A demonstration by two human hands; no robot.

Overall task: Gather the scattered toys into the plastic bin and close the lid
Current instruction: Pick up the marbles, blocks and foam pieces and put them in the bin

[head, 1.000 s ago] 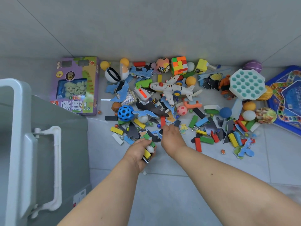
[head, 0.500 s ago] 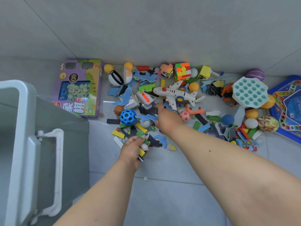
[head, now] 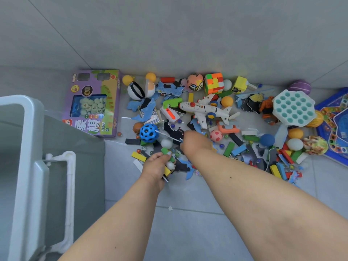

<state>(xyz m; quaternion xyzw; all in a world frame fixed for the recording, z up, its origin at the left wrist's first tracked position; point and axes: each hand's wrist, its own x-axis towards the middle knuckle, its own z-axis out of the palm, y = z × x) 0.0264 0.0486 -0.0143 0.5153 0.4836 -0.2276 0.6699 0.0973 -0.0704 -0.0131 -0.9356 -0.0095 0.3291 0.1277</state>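
Note:
Scattered toys cover the floor against the wall: a white toy airplane (head: 205, 110), a blue holed ball (head: 148, 132), a colour cube (head: 213, 83), balls, coloured blocks and flat foam puzzle pieces. The grey plastic bin (head: 28, 129) with a white rim stands at the left, its top open. My left hand (head: 157, 166) grips a handful of small toys, among them a yellow block, a green block and a small white ball. My right hand (head: 195, 143) is just right of it in the pile and pinches a thin flat foam piece (head: 167, 135), seen edge-on.
A purple boxed chess set (head: 94, 102) lies beside the bin. A teal bubble toy (head: 293, 108) and a blue game board (head: 337, 125) sit at the right. A white latch handle (head: 69, 166) hangs on the bin's side. Grey floor tiles lie below my arms.
My right hand reached up into the pile near the airplane, then drew back a little with a flat foam piece pinched. My left hand kept its handful and barely moved.

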